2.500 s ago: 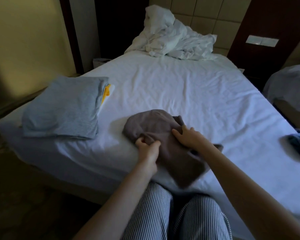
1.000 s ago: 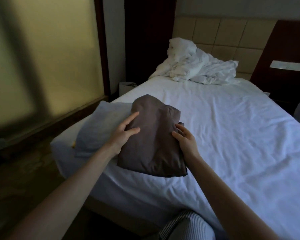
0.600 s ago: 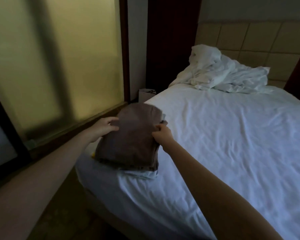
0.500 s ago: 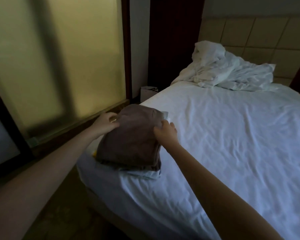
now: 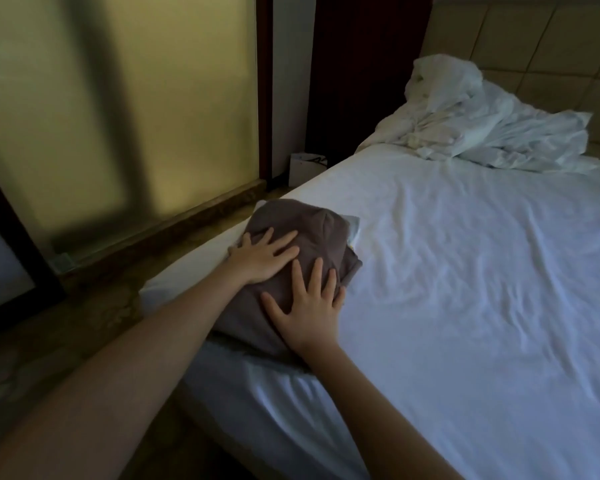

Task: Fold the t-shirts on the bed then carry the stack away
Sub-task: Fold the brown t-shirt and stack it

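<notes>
A folded brown t-shirt [image 5: 312,230] lies on top of the stack of folded t-shirts at the left edge of the bed [image 5: 465,306]. Only a pale blue corner of the stack [image 5: 354,227] and a grey edge below the brown shirt show. My left hand [image 5: 262,259] lies flat on the brown shirt with fingers spread. My right hand [image 5: 309,311] presses flat on the shirt's near right part, fingers spread too. Neither hand grips anything.
A crumpled white duvet [image 5: 482,116] is heaped at the head of the bed. A small white bin or bag [image 5: 305,168] stands on the floor by the bed. A frosted glass wall [image 5: 118,116] runs along the left, with a narrow floor strip beside the bed.
The brown shirt was carried left and set on the stack. Both hands have let go of its sides and now lie flat on top of it.
</notes>
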Tool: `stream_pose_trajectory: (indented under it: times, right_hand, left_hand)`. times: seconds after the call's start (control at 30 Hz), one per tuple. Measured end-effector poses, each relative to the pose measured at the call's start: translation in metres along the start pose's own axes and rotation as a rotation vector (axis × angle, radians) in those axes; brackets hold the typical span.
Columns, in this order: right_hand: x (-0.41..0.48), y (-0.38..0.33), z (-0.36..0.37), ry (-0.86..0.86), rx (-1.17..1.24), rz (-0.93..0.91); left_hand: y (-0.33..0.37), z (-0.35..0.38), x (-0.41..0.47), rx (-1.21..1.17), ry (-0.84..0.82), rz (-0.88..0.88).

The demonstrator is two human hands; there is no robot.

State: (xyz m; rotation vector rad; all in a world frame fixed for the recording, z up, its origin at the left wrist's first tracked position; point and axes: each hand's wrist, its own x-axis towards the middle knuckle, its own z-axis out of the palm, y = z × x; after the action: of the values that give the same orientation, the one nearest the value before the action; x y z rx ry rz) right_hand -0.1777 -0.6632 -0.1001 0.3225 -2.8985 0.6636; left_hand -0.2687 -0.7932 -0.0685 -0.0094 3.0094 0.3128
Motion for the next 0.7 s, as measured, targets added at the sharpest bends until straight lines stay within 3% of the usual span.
stream_pose_trajectory:
  times: [0.2,0.37,0.5,0.7]
  right_hand:
    - [-0.003,-0.002,-0.003,0.007,-0.001,0.014]
    - [-0.004,-0.003,-0.002,0.02,-0.015,0.006]
    - [-0.003,0.003,0.0,0.006,-0.003,0.018]
    - [-0.008,0.004,0.009,0.042,0.01,0.016]
  left_hand:
    - [0.007,-0.017,-0.002,0.018,-0.042,-0.002]
    - [0.032,-0.046,0.017,-0.066,0.288,0.088]
    - [0.049,-0.013,0.041,-0.016,0.025,0.015]
    - [0.046,-0.005,0.057,-0.015,-0.026,0.0]
